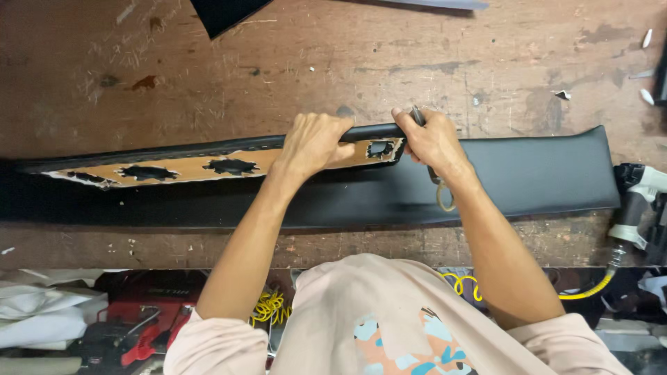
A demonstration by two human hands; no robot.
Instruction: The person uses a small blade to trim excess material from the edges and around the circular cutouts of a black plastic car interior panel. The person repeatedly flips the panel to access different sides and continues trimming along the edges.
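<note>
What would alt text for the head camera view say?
Two bare hands work a long black upholstered panel on a scarred wooden workbench: the left hand presses its folded edge, the right hand grips a thin metal tool. A pneumatic stapler lies at right.

I am wearing a pale pink short-sleeved T-shirt [361, 312] with a patchy print in light blue, orange and white showing on its front. My forearms are showing bare from the sleeves down, and my left hand [313, 142] and right hand [434, 139] are going gloveless.
</note>
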